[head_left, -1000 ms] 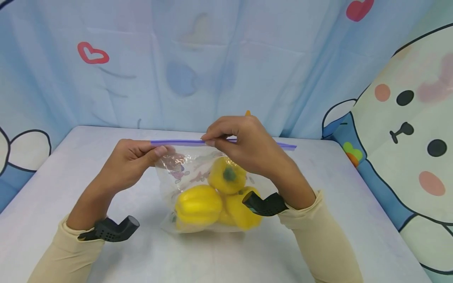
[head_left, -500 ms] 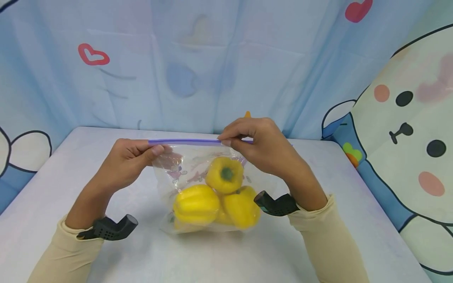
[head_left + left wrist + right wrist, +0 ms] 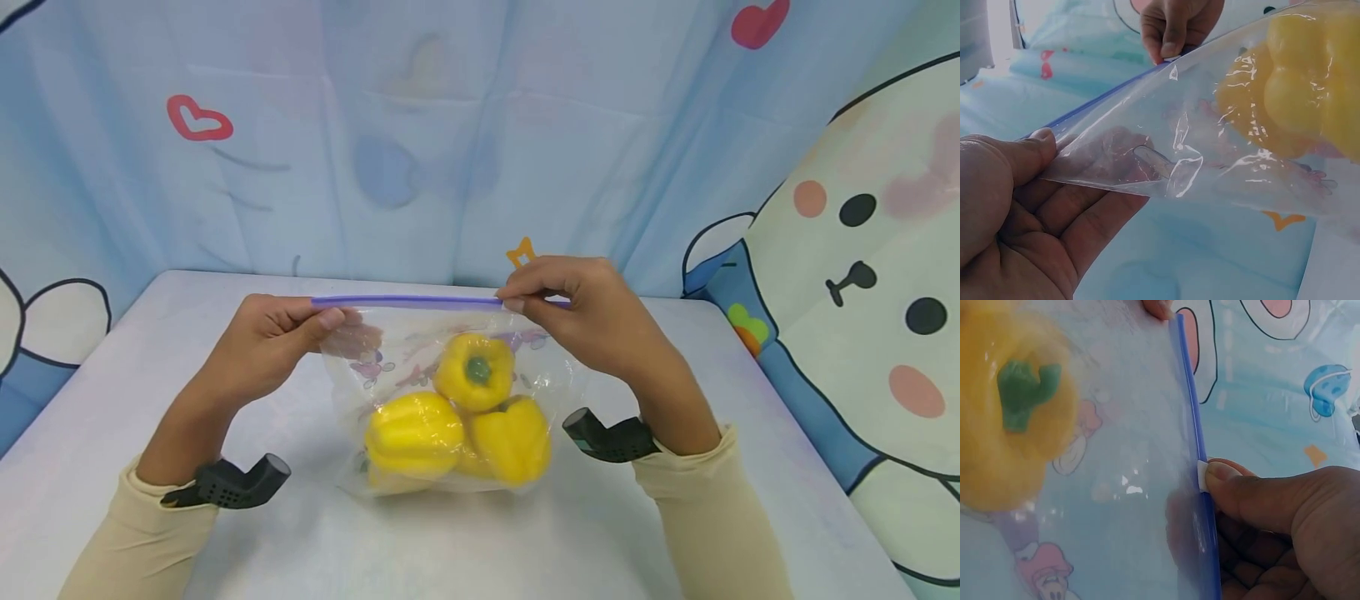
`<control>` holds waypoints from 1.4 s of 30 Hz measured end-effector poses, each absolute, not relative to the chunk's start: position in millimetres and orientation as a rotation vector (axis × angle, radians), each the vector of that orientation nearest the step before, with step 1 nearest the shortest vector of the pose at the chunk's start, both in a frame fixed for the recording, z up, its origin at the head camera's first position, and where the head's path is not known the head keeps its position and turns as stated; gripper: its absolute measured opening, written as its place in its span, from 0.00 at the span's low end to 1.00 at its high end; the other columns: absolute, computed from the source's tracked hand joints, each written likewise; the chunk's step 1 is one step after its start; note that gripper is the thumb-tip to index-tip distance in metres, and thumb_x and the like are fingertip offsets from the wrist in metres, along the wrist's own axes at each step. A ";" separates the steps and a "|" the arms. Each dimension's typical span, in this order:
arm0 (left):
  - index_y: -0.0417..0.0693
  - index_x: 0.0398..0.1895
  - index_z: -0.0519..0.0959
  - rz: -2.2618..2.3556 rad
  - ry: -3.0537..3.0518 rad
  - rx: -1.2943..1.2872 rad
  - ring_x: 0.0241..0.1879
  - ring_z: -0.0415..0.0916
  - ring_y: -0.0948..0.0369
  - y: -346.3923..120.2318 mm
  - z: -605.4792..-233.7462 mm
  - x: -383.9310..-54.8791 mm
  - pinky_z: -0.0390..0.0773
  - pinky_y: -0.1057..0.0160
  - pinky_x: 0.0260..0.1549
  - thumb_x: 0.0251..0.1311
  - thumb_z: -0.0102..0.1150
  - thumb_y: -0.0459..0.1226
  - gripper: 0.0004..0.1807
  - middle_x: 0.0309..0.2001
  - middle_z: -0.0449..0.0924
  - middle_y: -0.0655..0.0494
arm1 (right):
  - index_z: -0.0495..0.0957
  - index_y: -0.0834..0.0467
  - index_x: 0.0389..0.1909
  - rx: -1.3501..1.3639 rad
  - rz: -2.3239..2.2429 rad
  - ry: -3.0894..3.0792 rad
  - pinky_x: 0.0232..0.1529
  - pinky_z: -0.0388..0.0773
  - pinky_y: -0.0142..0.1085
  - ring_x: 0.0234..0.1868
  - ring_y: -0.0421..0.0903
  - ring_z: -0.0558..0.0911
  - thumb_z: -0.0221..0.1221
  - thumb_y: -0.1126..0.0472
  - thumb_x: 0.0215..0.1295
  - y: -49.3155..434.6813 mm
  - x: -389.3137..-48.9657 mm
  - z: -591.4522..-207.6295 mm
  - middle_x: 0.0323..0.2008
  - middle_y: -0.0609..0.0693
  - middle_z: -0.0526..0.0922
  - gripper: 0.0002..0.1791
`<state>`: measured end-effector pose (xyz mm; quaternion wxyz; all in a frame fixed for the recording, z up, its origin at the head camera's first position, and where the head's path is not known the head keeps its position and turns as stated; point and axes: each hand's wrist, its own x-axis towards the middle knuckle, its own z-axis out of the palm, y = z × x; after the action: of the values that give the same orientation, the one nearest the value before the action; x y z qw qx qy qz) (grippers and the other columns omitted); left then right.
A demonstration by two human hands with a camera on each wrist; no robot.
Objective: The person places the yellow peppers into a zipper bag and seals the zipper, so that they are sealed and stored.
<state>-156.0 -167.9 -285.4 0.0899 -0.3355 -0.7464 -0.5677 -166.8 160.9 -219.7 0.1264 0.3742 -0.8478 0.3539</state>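
Note:
A clear zipper bag [image 3: 397, 350] with a purple strip [image 3: 408, 302] along its top stands upright on the table. Inside it are several yellow bell peppers [image 3: 416, 435], one with its green stem [image 3: 1025, 394] facing out. My left hand [image 3: 273, 342] pinches the bag's top left corner between thumb and fingers, the other fingers lying behind the film. At the strip's right part, my right hand [image 3: 592, 312] pinches a small white slider [image 3: 1203, 476] between thumb and forefinger. Cartoon prints on the film show in both wrist views.
A white table [image 3: 247, 550] lies beneath the bag. Behind it hangs a light blue curtain [image 3: 480, 167] with printed hearts, and a printed cartoon bear [image 3: 892, 275] covers the right side. Each wrist bears a black camera [image 3: 240, 483].
My right hand has slid rightward along the purple strip, from near its middle toward its right end. My left hand keeps its pinch on the corner, and the peppers hardly move.

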 end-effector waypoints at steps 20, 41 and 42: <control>0.28 0.48 0.80 -1.738 -2.207 -0.973 0.36 0.85 0.54 -171.9 -286.0 -159.2 0.80 0.60 0.42 0.67 0.50 0.25 0.12 0.40 0.86 0.46 | 0.87 0.58 0.37 0.952 0.921 -2.459 0.41 0.75 0.23 0.37 0.41 0.81 0.62 0.76 0.58 191.9 -164.1 -225.3 0.37 0.46 0.86 0.13; 0.32 0.44 0.83 -1.835 -2.212 -0.873 0.40 0.84 0.55 -176.5 -295.6 -171.9 0.80 0.61 0.43 0.70 0.49 0.31 0.13 0.38 0.86 0.47 | 0.86 0.63 0.39 0.848 0.971 -2.376 0.43 0.76 0.24 0.37 0.35 0.79 0.64 0.75 0.57 225.7 -173.5 -247.1 0.36 0.49 0.85 0.11; 0.33 0.43 0.83 -1.862 -2.218 -0.848 0.41 0.84 0.56 -175.3 -297.9 -174.4 0.80 0.62 0.44 0.70 0.49 0.32 0.13 0.38 0.86 0.48 | 0.86 0.64 0.40 0.850 1.015 -2.367 0.42 0.76 0.24 0.37 0.36 0.80 0.63 0.75 0.57 226.3 -175.9 -250.8 0.36 0.49 0.85 0.10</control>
<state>-174.4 -175.3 -297.9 0.0618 -0.2805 -0.7336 -0.6159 -175.9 226.3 -250.8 0.2132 0.3064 -0.8526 0.3657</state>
